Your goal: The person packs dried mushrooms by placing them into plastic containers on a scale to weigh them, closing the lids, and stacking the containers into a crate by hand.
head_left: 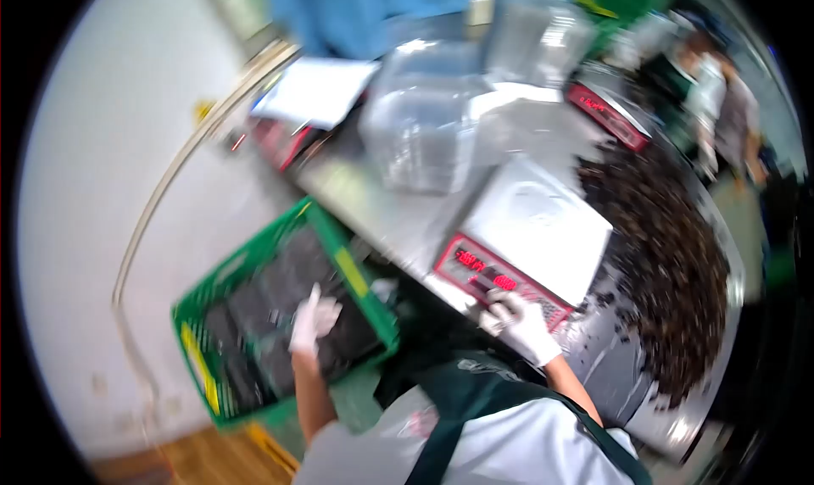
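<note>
My left hand (315, 317), in a white glove, is over the green crate (191, 303), above dark packs (284, 273) lying inside it. Its fingers are apart and hold nothing that shows. My gloved right hand (517, 322) is at the front edge of the red and white scale (538, 222), beside its lit red display. The fingers are bent around a small dark piece (483, 283), blurred by motion. Nothing lies on the scale's white plate.
A heap of dark loose pieces (670, 273) covers the table's right side. Clear plastic containers (424, 116) stand behind the scale. A second scale (606, 116) is at the back right, with people (721, 103) beyond. White sheets (314, 91) lie at the back left.
</note>
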`<action>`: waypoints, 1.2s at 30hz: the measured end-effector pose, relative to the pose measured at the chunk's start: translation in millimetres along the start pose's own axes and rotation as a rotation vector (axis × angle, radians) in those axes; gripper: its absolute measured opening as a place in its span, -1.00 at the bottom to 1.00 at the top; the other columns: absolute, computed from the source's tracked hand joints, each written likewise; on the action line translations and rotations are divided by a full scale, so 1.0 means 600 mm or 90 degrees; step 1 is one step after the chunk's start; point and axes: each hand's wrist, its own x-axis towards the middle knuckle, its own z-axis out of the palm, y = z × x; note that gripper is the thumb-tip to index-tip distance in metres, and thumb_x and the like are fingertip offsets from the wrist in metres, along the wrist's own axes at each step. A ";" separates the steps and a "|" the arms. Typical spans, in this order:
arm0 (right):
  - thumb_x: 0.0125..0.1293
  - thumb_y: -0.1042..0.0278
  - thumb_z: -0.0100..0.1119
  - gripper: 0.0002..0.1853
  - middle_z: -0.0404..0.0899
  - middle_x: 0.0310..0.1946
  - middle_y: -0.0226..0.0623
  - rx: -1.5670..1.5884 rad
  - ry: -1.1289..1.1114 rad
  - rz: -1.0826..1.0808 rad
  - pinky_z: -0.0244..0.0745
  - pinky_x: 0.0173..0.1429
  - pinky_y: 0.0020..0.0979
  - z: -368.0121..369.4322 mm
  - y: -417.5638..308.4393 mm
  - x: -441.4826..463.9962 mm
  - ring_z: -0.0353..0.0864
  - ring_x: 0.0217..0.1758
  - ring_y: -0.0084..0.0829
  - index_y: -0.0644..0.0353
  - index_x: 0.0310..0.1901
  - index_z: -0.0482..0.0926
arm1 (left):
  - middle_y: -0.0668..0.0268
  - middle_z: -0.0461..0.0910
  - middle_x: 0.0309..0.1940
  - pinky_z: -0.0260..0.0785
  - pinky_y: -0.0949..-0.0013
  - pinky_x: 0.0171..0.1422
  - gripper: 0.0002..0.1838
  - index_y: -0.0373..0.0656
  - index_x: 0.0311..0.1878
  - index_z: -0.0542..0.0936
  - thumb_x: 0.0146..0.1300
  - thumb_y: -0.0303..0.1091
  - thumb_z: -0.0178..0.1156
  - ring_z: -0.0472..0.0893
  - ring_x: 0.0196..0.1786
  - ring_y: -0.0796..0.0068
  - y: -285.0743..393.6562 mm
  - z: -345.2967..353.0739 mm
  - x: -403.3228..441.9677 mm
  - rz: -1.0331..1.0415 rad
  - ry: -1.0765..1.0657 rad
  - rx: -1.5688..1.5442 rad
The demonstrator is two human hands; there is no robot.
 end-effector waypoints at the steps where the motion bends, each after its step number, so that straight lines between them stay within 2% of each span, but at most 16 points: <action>1: 0.29 0.27 0.14 -0.78 0.66 -0.22 -0.17 0.021 0.008 0.036 0.60 -0.15 -0.32 -0.002 0.001 -0.005 0.71 -0.24 -0.21 0.12 -0.07 0.58 | 0.21 0.65 -0.52 0.30 0.53 -0.60 -0.39 -0.24 -0.28 0.66 0.19 0.25 0.18 0.53 -0.64 0.53 0.022 0.014 -0.020 0.006 0.080 0.063; 2: 0.30 0.25 0.13 -0.77 0.66 -0.25 -0.16 0.012 0.022 -0.011 0.60 -0.16 -0.30 -0.004 0.009 -0.006 0.71 -0.26 -0.20 0.12 -0.07 0.58 | 0.26 0.64 -0.55 0.28 0.52 -0.61 -0.49 -0.29 -0.25 0.65 0.23 0.10 0.23 0.49 -0.67 0.58 0.040 0.027 -0.038 0.129 0.149 0.101; 3: 0.30 0.23 0.13 -0.77 0.65 -0.26 -0.17 0.003 0.032 -0.005 0.61 -0.17 -0.29 0.000 0.018 -0.009 0.70 -0.28 -0.18 0.11 -0.08 0.58 | 0.30 0.66 -0.50 0.33 0.55 -0.52 -0.58 -0.32 -0.22 0.64 0.30 -0.05 0.21 0.54 -0.57 0.62 0.055 0.029 -0.035 0.249 0.160 0.064; 5: 0.30 0.20 0.14 -0.76 0.65 -0.28 -0.11 -0.005 0.077 -0.034 0.60 -0.15 -0.26 0.006 0.026 -0.014 0.68 -0.27 -0.14 0.09 -0.07 0.57 | 0.26 0.67 -0.36 0.45 0.53 -0.30 -0.69 -0.35 -0.11 0.61 0.37 -0.23 0.15 0.61 -0.36 0.57 0.120 0.069 -0.057 0.501 0.287 0.221; 8: 0.32 0.17 0.11 -0.75 0.65 -0.29 -0.09 0.001 0.050 0.003 0.56 -0.10 -0.21 -0.007 0.011 -0.023 0.67 -0.24 -0.11 0.09 -0.07 0.56 | 0.10 0.59 0.00 0.48 0.34 0.09 -0.72 -0.34 0.11 0.52 0.40 -0.43 0.05 0.62 -0.02 0.32 0.224 0.150 -0.064 0.865 0.305 0.331; 11: 0.32 0.16 0.10 -0.74 0.65 -0.30 -0.09 -0.004 0.050 0.041 0.54 -0.09 -0.18 -0.007 0.011 -0.035 0.66 -0.24 -0.10 0.07 -0.06 0.57 | 0.03 0.45 0.19 0.26 0.19 0.33 -0.64 -0.30 0.22 0.44 0.40 -0.41 0.02 0.44 0.24 0.11 0.328 0.257 -0.133 1.045 0.230 0.542; 15: 0.33 0.12 0.06 -0.72 0.66 -0.28 -0.12 0.001 0.122 0.039 0.53 -0.06 -0.17 -0.008 0.021 -0.067 0.65 -0.22 -0.08 0.07 -0.06 0.58 | 0.01 0.30 0.32 0.09 0.14 0.43 -0.52 -0.31 0.33 0.31 0.39 -0.36 0.01 0.29 0.36 0.05 0.408 0.351 -0.112 1.206 0.098 0.741; 19: 0.32 0.10 0.06 -0.71 0.66 -0.31 -0.11 -0.018 0.152 0.126 0.53 -0.08 -0.17 -0.017 0.038 -0.111 0.65 -0.23 -0.08 0.06 -0.08 0.58 | -0.01 0.36 0.24 0.15 0.11 0.35 -0.50 -0.29 0.33 0.30 0.33 -0.44 0.04 0.35 0.28 -0.01 0.433 0.406 -0.059 1.236 -0.006 0.803; 21: 0.32 0.09 0.06 -0.71 0.66 -0.31 -0.12 -0.016 0.203 0.156 0.53 -0.08 -0.17 -0.016 0.048 -0.137 0.65 -0.23 -0.09 0.06 -0.09 0.59 | 0.02 0.48 0.06 0.26 0.11 0.20 -0.53 -0.22 0.30 0.36 0.31 -0.46 0.06 0.46 0.10 0.00 0.453 0.408 -0.022 1.092 -0.067 0.897; 22: 0.31 0.09 0.06 -0.72 0.66 -0.31 -0.12 -0.025 0.213 0.176 0.53 -0.08 -0.17 -0.019 0.053 -0.146 0.65 -0.24 -0.09 0.05 -0.09 0.59 | 0.08 0.52 -0.09 0.31 0.12 0.07 -0.58 -0.16 0.24 0.43 0.29 -0.47 0.07 0.51 -0.07 0.03 0.457 0.412 -0.008 1.151 -0.061 0.847; 25: 0.31 0.09 0.07 -0.71 0.66 -0.27 -0.10 -0.019 0.232 0.231 0.52 -0.05 -0.17 -0.016 0.069 -0.172 0.64 -0.21 -0.07 0.04 -0.07 0.60 | 0.09 0.57 -0.12 0.36 0.17 0.02 -0.69 -0.18 0.09 0.53 0.27 -0.49 0.09 0.56 -0.08 0.08 0.478 0.411 0.012 1.123 -0.043 0.877; 26: 0.31 0.08 0.07 -0.70 0.65 -0.26 -0.09 -0.013 0.230 0.247 0.51 -0.04 -0.17 -0.015 0.074 -0.176 0.64 -0.19 -0.05 0.04 -0.06 0.59 | 0.08 0.62 -0.26 0.40 0.19 -0.04 -0.79 -0.21 -0.08 0.61 0.21 -0.47 0.17 0.60 -0.16 0.09 0.489 0.411 0.017 1.050 -0.081 0.838; 30: 0.32 0.07 0.05 -0.70 0.65 -0.24 -0.08 -0.008 0.221 0.260 0.51 -0.04 -0.15 -0.025 0.073 -0.187 0.64 -0.18 -0.05 0.03 -0.06 0.59 | 0.15 0.59 -0.52 0.42 0.25 -0.18 -0.87 -0.26 -0.36 0.63 0.00 -0.49 0.36 0.60 -0.36 0.19 0.501 0.426 -0.006 0.954 -0.023 0.760; 33: 0.33 0.07 0.04 -0.70 0.65 -0.24 -0.08 -0.007 0.209 0.277 0.51 -0.04 -0.13 -0.032 0.081 -0.190 0.64 -0.18 -0.04 0.02 -0.04 0.59 | 0.20 0.55 -0.56 0.40 0.29 -0.21 -0.87 -0.26 -0.42 0.59 -0.02 -0.51 0.36 0.55 -0.42 0.29 0.522 0.428 -0.037 0.934 0.045 0.828; 35: 0.33 0.07 0.03 -0.70 0.65 -0.24 -0.07 -0.005 0.215 0.272 0.50 -0.04 -0.13 -0.032 0.086 -0.198 0.64 -0.18 -0.03 0.02 -0.03 0.58 | 0.24 0.51 -0.56 0.38 0.32 -0.24 -0.86 -0.26 -0.44 0.56 -0.04 -0.55 0.36 0.50 -0.44 0.35 0.522 0.430 -0.044 0.947 0.003 0.779; 36: 0.33 0.07 0.02 -0.69 0.65 -0.24 -0.07 -0.005 0.221 0.266 0.50 -0.05 -0.13 -0.036 0.090 -0.201 0.63 -0.18 -0.03 0.01 -0.03 0.58 | 0.24 0.52 -0.53 0.38 0.32 -0.24 -0.85 -0.26 -0.41 0.57 -0.04 -0.57 0.36 0.50 -0.42 0.36 0.515 0.437 -0.075 1.034 0.053 0.707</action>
